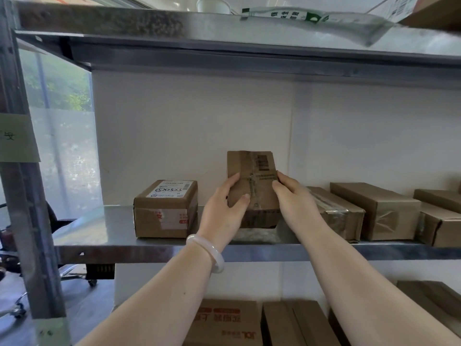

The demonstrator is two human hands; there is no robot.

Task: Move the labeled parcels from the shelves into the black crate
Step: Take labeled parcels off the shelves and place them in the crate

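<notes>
In the head view, the left hand (222, 211) and the right hand (294, 201) hold a brown parcel (252, 188) from its two sides, each grip closed on it, thumbs on the upper face. The parcel (it carries a barcode label) is tilted at the metal shelf (104, 228), between a white-labeled box (166, 208) on its left and plain taped boxes (374, 211) on its right. A pale bracelet (207, 250) sits on the left wrist.

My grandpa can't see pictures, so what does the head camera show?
The left hand and right hand grip a brown cardboard parcel with a barcode label on a shiny metal shelf. A squat brown cardboard box with a white label sits left of it; plain brown boxes line the right.
</notes>
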